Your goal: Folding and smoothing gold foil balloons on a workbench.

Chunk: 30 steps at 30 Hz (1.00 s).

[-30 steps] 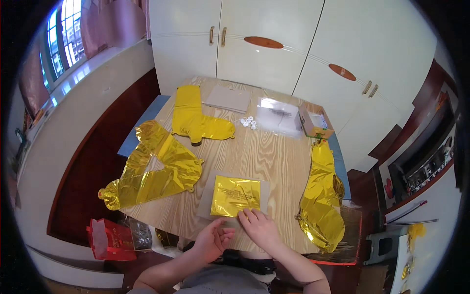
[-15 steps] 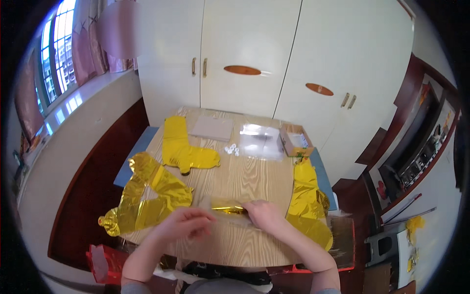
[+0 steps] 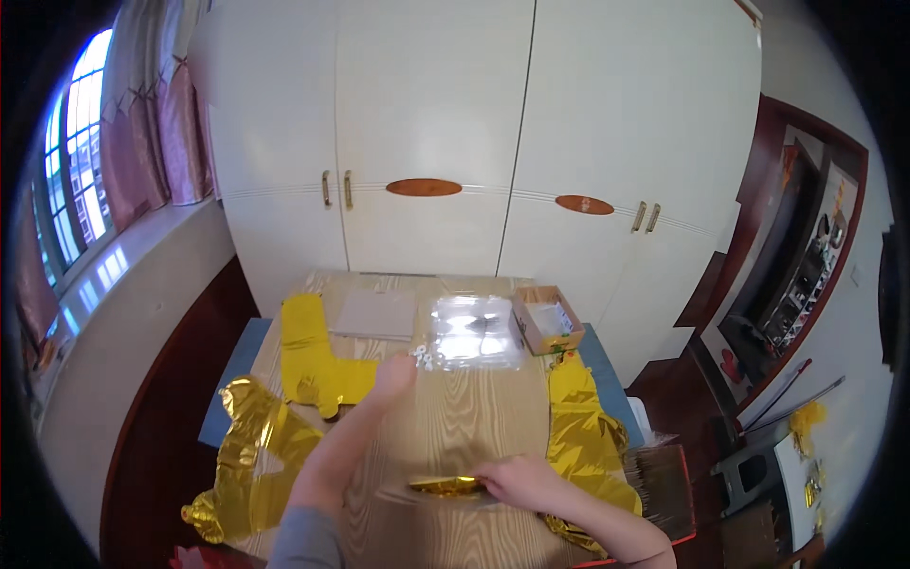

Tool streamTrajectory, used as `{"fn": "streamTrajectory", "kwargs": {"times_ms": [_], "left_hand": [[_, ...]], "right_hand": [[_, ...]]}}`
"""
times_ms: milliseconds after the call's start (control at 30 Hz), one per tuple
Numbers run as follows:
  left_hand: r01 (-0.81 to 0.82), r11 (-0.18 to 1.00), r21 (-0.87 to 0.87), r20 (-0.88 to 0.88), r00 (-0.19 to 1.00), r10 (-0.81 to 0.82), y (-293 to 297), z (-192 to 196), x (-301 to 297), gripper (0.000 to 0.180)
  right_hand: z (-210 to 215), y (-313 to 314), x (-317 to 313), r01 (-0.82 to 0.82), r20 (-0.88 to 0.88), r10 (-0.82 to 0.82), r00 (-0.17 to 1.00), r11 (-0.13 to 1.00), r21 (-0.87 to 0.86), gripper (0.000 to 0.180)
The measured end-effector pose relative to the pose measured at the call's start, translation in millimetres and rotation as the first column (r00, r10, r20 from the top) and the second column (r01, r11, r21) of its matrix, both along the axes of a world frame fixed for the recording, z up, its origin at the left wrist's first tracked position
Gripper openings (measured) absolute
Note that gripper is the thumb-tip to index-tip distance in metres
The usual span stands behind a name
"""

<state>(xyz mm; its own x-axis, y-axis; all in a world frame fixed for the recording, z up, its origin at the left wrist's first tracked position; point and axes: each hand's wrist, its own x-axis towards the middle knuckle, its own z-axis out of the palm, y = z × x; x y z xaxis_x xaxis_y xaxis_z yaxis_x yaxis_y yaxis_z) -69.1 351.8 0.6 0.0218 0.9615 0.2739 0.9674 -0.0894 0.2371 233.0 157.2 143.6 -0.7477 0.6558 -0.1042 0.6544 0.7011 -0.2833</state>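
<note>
The right hand (image 3: 526, 479) rests on the near part of the table (image 3: 474, 417), its fingers closed on the right end of a folded gold foil piece (image 3: 445, 486), which lies flat, seen nearly edge-on, inside what looks like a clear sleeve. The left hand (image 3: 393, 373) is stretched far forward, fingers together and empty as far as can be seen. Its tip is just beside a cluster of small white bits (image 3: 422, 357), next to a clear plastic pack (image 3: 472, 332). Whether it touches the bits cannot be told.

Judgement: the step in hand is a reach for the white bits or the clear pack while the right hand pins the folded foil in place.

The next move calls for a fine pinch, since the bits are small and lie loose on the wood. The right hand must keep the foil steady; the material is slick and may slide.

Other gold foil shapes lie left (image 3: 318, 365), far left (image 3: 251, 455) and right (image 3: 583, 427). A small open box (image 3: 548, 321) stands near the pack.
</note>
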Motion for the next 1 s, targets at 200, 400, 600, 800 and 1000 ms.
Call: {"fn": "streamTrajectory", "kwargs": {"times_ms": [200,400,600,800,1000], "left_hand": [[-0.109,0.99,0.085,0.011,0.994,0.109,25.3,-16.5,-6.3,0.017],[0.129,0.976,0.177,0.232,0.958,-0.169,-75.9,86.1,3.4,0.016],[0.36,0.929,-0.081,0.359,0.88,-0.31,-214.6,205.6,37.6,0.015],[0.674,0.734,-0.079,0.043,0.738,-0.673,-243.0,181.3,66.5,0.018],[0.665,0.736,-0.128,-0.011,0.741,-0.671,-252.6,174.9,73.8,0.016]], "right_hand": [[8.1,10.4,1.2,-0.01,0.001,0.01,1.0,0.999,-0.032,0.024],[12.3,14.2,0.2,0.002,0.01,-0.002,1.0,0.996,-0.085,0.023],[7.6,7.0,-10.1,-0.012,0.042,0.013,0.999,1.0,-0.023,0.023],[10.1,-7.5,-16.9,-0.049,-0.027,0.049,0.998,0.999,0.012,0.023],[8.5,-15.7,-14.4,-0.042,-0.043,0.043,0.998,0.999,0.018,0.015]]}}
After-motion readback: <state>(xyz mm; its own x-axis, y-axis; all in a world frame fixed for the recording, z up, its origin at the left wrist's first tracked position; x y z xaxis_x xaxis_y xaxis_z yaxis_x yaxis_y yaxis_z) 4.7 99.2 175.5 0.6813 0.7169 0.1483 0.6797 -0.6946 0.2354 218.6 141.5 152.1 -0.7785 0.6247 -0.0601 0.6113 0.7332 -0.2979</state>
